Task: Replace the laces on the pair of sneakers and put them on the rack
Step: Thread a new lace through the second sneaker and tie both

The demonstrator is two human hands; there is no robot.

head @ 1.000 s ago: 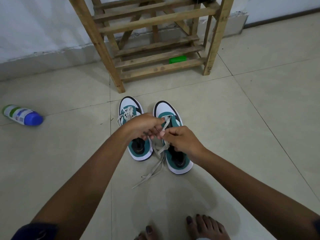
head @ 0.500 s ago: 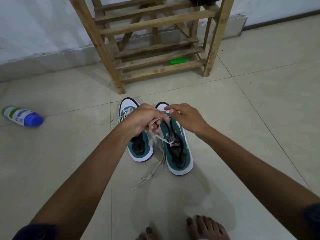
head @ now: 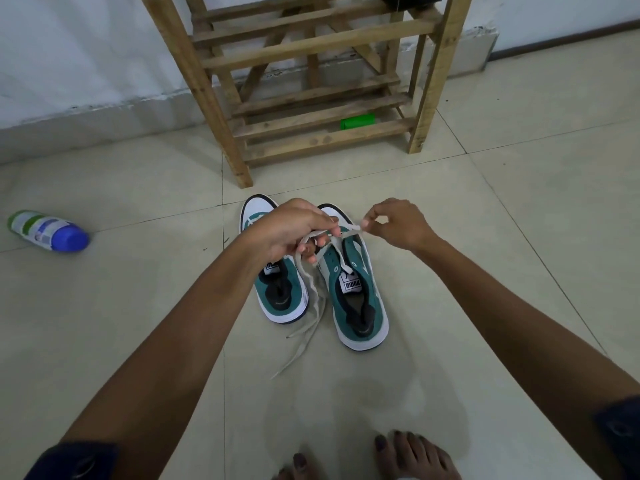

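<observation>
Only the head camera here, looking down at a tiled floor (head: pixel 519 237). Two teal and white sneakers sit side by side on it, toes pointing at a wooden rack (head: pixel 311 98) that stands against the wall just beyond them. The left sneaker (head: pixel 282 292) is half hidden under the left hand, the right sneaker (head: pixel 356 299) is more in the open, tongue label showing, eyelets on the near part bare.

The left hand (head: pixel 294 233) hangs over the gap between the two toes, its fingers (head: pixel 311 249) curled round a loop of pale lace (head: pixel 313 292). The right hand (head: pixel 398 226) is up just right of the right sneaker's toe, thumb and forefinger pinching the lace near its end, other fingers loosely curled. The lace runs fairly taut between the two hands, crossing over the front of the right sneaker. From the left hand the rest of it drops down wavy between the shoes and trails out on the floor toward the person, two ends lying loose there.

Other stuff: a white bottle with a blue cap (head: pixel 48 230) lying on its side well off to the left, a small green thing (head: pixel 357 121) on the rack's lowest slats, something dark on the rack at the top edge, can't tell what. Bare toes (head: pixel 412 452) at the bottom, dark sleeve cuffs in both lower corners.
</observation>
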